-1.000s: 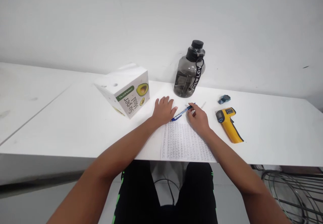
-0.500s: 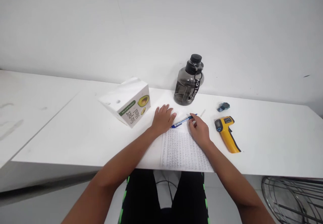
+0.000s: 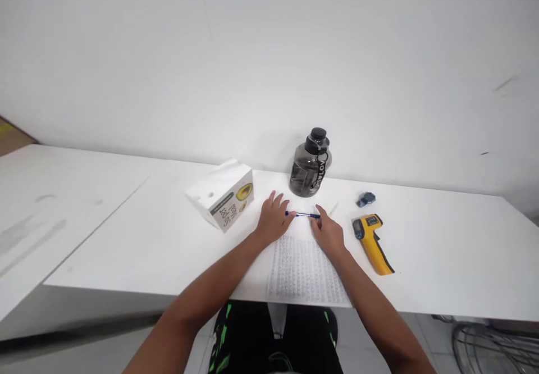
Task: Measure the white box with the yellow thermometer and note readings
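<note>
A blue pen (image 3: 302, 214) lies level between my two hands, just above a sheet of paper (image 3: 303, 270) covered in rows of handwriting. My right hand (image 3: 329, 233) has its thumb and index finger around the pen's right end. My left hand (image 3: 272, 219) rests with fingers stretched out, its thumb at the pen's left end; whether it presses on the pen is hard to see. The lower right part of the sheet passes under my right forearm.
On the white table (image 3: 138, 239) a white carton (image 3: 227, 194) with avocado pictures stands left. A dark jug bottle (image 3: 309, 166) stands by the wall. A yellow infrared thermometer (image 3: 374, 245) and a small blue device (image 3: 366, 199) lie right. Below is a wire-guarded fan (image 3: 492, 349).
The pen has turned from slanted to nearly level, and my left thumb has come to its left end. My view has tilted up, so everything on the table sits lower.
</note>
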Demonstrator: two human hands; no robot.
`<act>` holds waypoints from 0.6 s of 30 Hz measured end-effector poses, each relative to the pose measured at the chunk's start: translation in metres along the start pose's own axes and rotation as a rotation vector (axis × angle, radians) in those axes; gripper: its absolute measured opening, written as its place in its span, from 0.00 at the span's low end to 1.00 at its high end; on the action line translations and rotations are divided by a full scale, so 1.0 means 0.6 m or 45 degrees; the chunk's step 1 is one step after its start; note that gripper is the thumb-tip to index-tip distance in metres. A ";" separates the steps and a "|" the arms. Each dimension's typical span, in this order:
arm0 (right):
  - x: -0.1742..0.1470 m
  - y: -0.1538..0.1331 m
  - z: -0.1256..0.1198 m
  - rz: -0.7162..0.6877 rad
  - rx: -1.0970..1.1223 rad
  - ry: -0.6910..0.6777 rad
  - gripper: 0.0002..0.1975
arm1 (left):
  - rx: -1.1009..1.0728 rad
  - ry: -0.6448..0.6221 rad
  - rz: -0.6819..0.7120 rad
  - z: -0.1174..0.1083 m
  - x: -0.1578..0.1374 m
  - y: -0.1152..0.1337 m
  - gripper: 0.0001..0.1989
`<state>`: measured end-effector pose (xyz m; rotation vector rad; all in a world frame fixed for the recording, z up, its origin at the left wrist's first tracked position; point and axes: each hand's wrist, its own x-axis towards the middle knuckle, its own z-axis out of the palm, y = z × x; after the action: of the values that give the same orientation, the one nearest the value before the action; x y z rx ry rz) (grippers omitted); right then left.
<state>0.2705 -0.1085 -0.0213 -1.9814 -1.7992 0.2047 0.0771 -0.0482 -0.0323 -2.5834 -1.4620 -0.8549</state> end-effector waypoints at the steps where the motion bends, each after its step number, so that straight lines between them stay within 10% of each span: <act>1: 0.002 -0.001 -0.003 -0.019 0.014 0.033 0.24 | 0.000 0.104 0.068 -0.002 0.004 -0.002 0.23; 9: -0.039 0.050 -0.126 0.218 -0.259 0.461 0.23 | 0.146 0.831 0.636 -0.118 -0.020 0.042 0.19; 13: -0.081 0.098 -0.150 0.490 -0.483 0.115 0.32 | 0.102 1.112 0.000 -0.186 -0.070 0.026 0.33; 18: -0.089 0.131 -0.124 0.453 -0.317 0.008 0.37 | -0.630 0.740 -0.946 -0.195 -0.088 -0.082 0.57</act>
<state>0.3642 -0.1808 0.0014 -2.4688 -1.5153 0.0867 -0.0347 -0.0982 0.0300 -1.6684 -2.1845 -2.0447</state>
